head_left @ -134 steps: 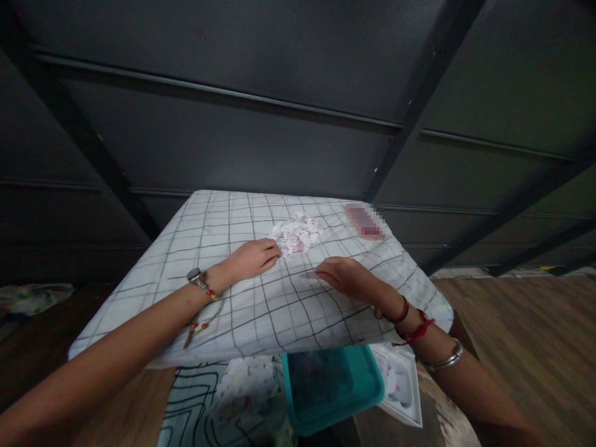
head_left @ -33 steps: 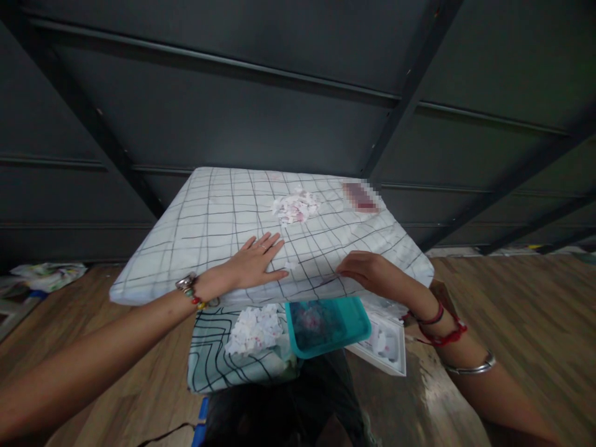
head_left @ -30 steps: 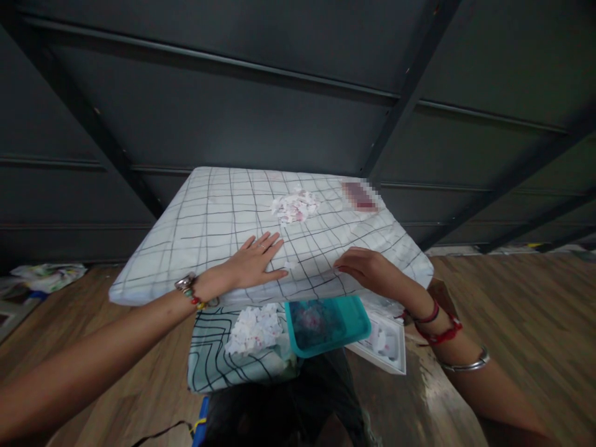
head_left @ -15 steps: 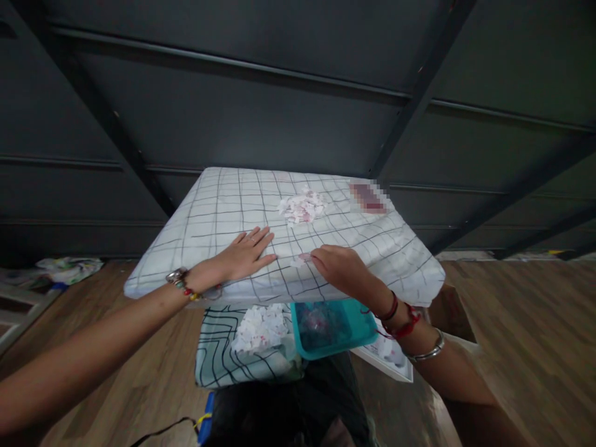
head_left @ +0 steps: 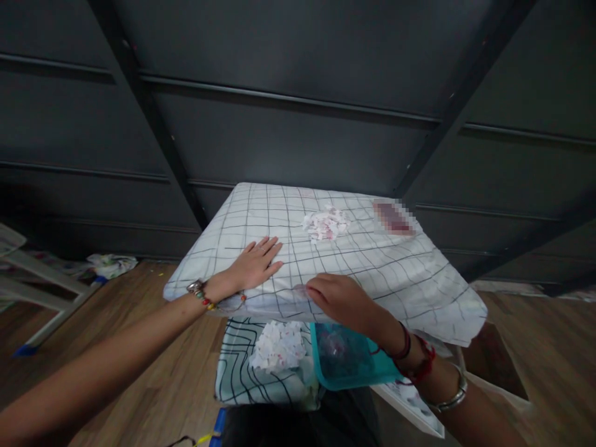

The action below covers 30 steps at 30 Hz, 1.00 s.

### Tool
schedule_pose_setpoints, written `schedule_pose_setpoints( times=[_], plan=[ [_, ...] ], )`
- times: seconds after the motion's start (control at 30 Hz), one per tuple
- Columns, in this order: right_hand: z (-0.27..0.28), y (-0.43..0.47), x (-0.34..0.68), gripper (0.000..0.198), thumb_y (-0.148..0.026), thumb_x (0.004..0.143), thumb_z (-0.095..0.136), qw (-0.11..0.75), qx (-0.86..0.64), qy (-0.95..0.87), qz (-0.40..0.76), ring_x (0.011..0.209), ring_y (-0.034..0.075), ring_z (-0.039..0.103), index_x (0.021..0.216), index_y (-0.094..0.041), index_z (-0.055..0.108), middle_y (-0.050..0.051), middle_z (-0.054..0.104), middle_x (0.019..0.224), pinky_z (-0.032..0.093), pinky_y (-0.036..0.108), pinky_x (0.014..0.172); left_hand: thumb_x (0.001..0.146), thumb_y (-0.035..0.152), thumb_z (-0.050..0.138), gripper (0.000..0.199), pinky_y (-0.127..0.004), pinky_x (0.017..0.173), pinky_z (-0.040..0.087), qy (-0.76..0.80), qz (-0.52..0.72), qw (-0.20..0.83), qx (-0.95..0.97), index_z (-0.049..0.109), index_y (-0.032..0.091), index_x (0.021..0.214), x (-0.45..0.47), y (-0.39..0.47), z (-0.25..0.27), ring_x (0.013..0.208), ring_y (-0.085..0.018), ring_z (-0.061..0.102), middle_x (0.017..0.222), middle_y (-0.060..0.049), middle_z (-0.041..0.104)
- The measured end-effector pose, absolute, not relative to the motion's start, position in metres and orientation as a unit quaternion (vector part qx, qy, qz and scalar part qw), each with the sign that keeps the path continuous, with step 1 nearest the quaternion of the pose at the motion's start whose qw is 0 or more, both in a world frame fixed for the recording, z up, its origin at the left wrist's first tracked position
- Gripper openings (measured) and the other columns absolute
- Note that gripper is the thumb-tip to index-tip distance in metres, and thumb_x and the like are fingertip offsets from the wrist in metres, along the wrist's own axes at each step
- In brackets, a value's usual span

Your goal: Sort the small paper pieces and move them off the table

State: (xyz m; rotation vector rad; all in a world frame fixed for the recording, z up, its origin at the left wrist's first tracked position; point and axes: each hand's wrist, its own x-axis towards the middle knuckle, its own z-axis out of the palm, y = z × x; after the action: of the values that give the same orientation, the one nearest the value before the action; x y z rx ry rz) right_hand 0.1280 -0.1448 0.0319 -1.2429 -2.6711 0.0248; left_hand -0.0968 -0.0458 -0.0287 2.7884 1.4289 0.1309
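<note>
My left hand (head_left: 255, 264) lies flat on the white checked cloth (head_left: 261, 208) that covers a table, its fingers spread and holding nothing. At the table's front edge my right hand (head_left: 339, 295) is closed, thumb and fingers pinched on a small translucent scrap (head_left: 300, 289). Part of that scrap pokes out to the left of the fingertips; the rest is hidden. Beyond both hands sits a loose pile of white scraps with reddish marks (head_left: 326, 223). Farther right on the cloth lies a flat dark-red item (head_left: 395, 218), blurred by pixelation.
Below the table edge, a second heap of white scraps (head_left: 279, 347) rests on a green patterned cloth (head_left: 233, 372). Beside it is a turquoise tray (head_left: 358, 380) with clear and reddish contents. A white box (head_left: 421, 413) sits lower right. A dark panel wall (head_left: 288, 143) stands behind the table.
The view has swung, so the scene sits further right and lower. My right hand has drawn the small scrap nearer the table's front edge. My left hand stays flat on the cloth.
</note>
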Motion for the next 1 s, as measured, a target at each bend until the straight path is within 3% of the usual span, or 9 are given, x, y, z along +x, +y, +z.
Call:
schedule_pose_setpoints(
  times=[0.27, 0.43, 0.53, 0.83, 1.0],
  plan=[
    [0.038, -0.162, 0.113, 0.022, -0.019, 0.089, 0.038, 0.066, -0.362, -0.93, -0.005, 0.066, 0.012, 0.053, 0.077, -0.015, 0.056, 0.002, 0.059, 0.072, 0.035, 0.024, 0.056, 0.089, 0.056, 0.019, 0.064, -0.048, 0.104, 0.015, 0.461, 0.036, 0.043, 0.886, 0.023, 0.017, 0.139, -0.092, -0.044, -0.018, 0.133, -0.029, 0.013, 0.146, -0.011, 0.018],
    [0.053, -0.123, 0.155, 0.026, -0.024, 0.09, 0.036, 0.112, -0.454, -0.884, -0.013, 0.081, 0.014, 0.056, 0.088, -0.016, 0.061, 0.006, 0.064, 0.084, 0.039, 0.024, 0.07, 0.088, 0.06, 0.017, 0.069, -0.047, 0.105, 0.013, 0.458, 0.076, 0.055, 0.884, 0.019, 0.015, 0.14, -0.067, -0.029, -0.005, 0.134, -0.028, 0.009, 0.147, -0.013, 0.012],
    [0.056, -0.087, 0.176, 0.027, -0.021, 0.089, 0.037, 0.095, -0.53, -0.843, -0.014, 0.085, 0.014, 0.058, 0.088, -0.015, 0.063, 0.007, 0.066, 0.089, 0.039, 0.023, 0.075, 0.087, 0.06, 0.018, 0.071, -0.046, 0.105, 0.015, 0.458, 0.093, 0.053, 0.883, 0.02, 0.012, 0.14, -0.05, -0.014, -0.006, 0.134, -0.029, 0.008, 0.147, -0.014, 0.013],
    [0.041, -0.043, 0.171, 0.031, -0.024, 0.09, 0.035, 0.082, -0.555, -0.826, -0.061, 0.093, 0.018, 0.058, 0.096, -0.012, 0.063, 0.013, 0.066, 0.096, 0.04, 0.025, 0.077, 0.09, 0.051, 0.023, 0.06, -0.043, 0.102, 0.023, 0.45, 0.136, 0.009, 0.882, 0.033, 0.01, 0.133, -0.04, 0.005, -0.028, 0.13, -0.026, 0.025, 0.141, -0.016, 0.03],
    [0.049, -0.034, 0.195, 0.028, -0.024, 0.09, 0.038, 0.069, -0.539, -0.838, -0.051, 0.088, 0.016, 0.059, 0.092, -0.014, 0.064, 0.009, 0.066, 0.091, 0.04, 0.024, 0.075, 0.09, 0.049, 0.023, 0.057, -0.041, 0.103, 0.022, 0.45, 0.123, -0.003, 0.885, 0.036, 0.012, 0.132, -0.043, 0.005, -0.031, 0.13, -0.025, 0.027, 0.14, -0.014, 0.033]
  ],
)
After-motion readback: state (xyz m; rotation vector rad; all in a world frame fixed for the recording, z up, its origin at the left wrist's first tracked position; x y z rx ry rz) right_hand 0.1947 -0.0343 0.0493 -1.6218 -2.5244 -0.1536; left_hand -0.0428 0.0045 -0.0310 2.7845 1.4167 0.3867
